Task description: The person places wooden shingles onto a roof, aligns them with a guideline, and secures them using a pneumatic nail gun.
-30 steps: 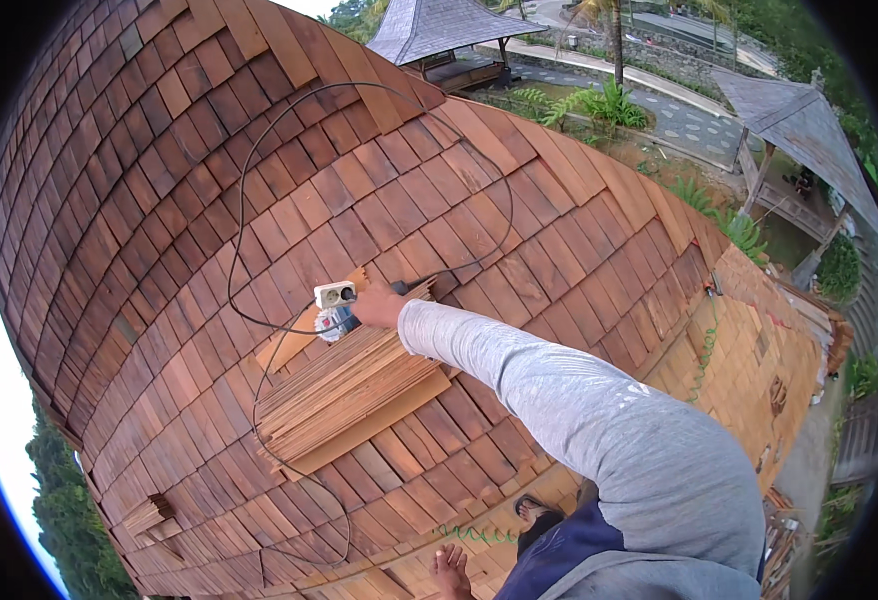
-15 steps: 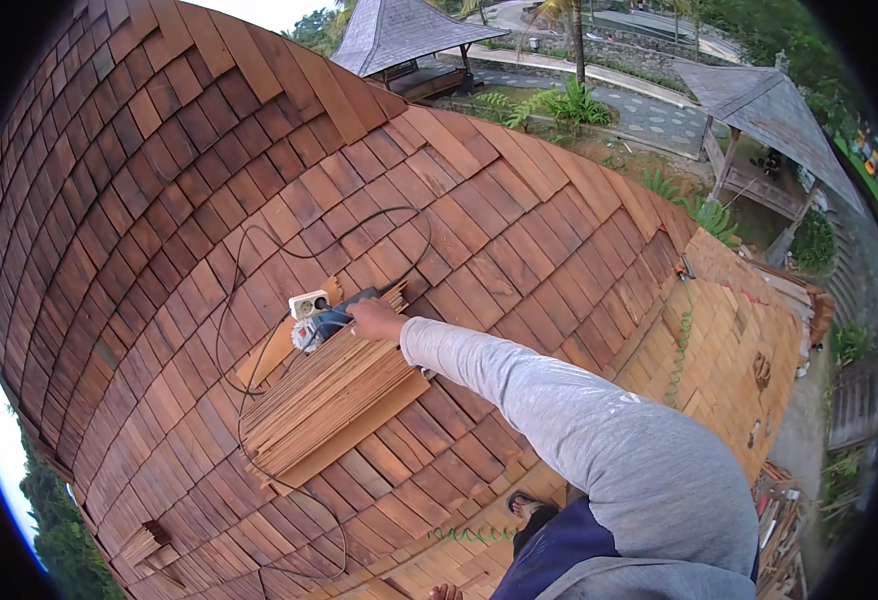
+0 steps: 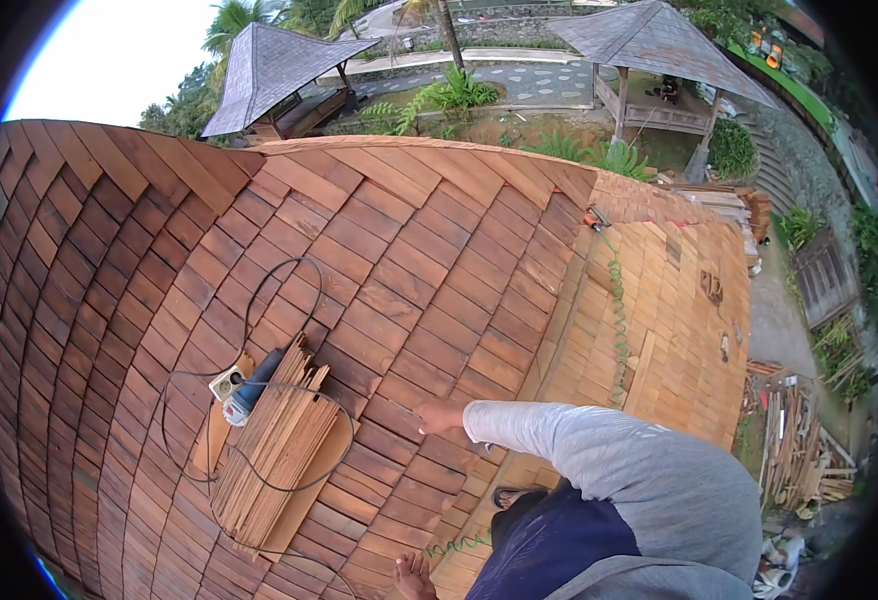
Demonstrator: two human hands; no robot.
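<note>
My right hand [image 3: 442, 417], at the end of a grey sleeve, hovers over the reddish wooden roof shingles [image 3: 399, 310], fingers apart and nothing in them. To its left lies a stack of thin wooden shingles [image 3: 277, 455]. Against the stack's upper left side rests a blue angle grinder [image 3: 255, 385] with a dark handle and a pale disc end. Beside the grinder sits a white socket block [image 3: 227, 383]. My left hand [image 3: 414, 577] shows at the lower edge, fingers spread, low over the roof and holding nothing visible.
A black cable [image 3: 347, 440] loops over the stack and roof. A green coiled hose [image 3: 617, 320] runs down the lighter shingles to a tool [image 3: 595, 217]. My sandalled foot [image 3: 509, 497] stands on the pale strip. The curved roof's edge drops to pavilions [image 3: 649, 45] and scrap wood [image 3: 809, 450].
My right hand has let go of the angle grinder and drawn back from the stack. My left hand has come further into view. The view has turned right.
</note>
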